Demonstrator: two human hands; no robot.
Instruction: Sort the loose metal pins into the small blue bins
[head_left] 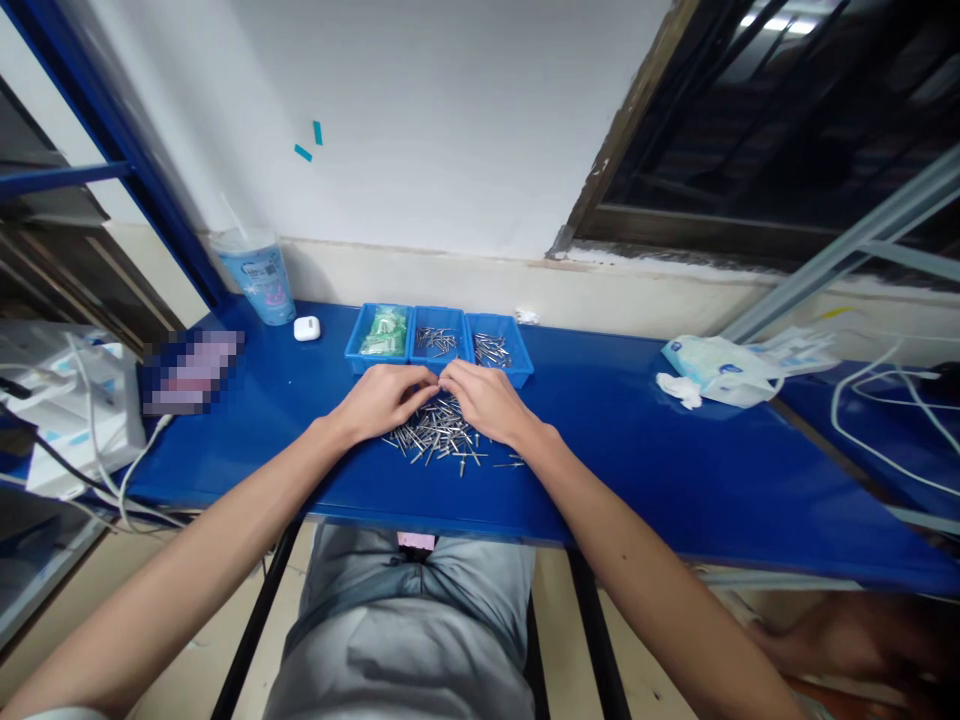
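Observation:
My left hand (384,400) and my right hand (486,398) meet at the fingertips, just in front of three blue bins. Fingers and thumb of each are drawn together in a pinch; whatever lies between them is too small or hidden to make out. Beneath and nearer to me spreads a heap of silver blind rivets (442,438), partly covered by the hands. Loose rivets also lie in the middle bin (420,352) and the right bin (525,362). The left bin (354,348) holds small green-and-clear plastic packets (386,330).
On the blue table (630,470), a patterned cup (259,280) and a white earbud case (307,328) stand back left, near a blurred pinkish item (196,372). Cables and white boxes (90,430) crowd the far left. A tissue pack (724,368) lies right, beside white cables.

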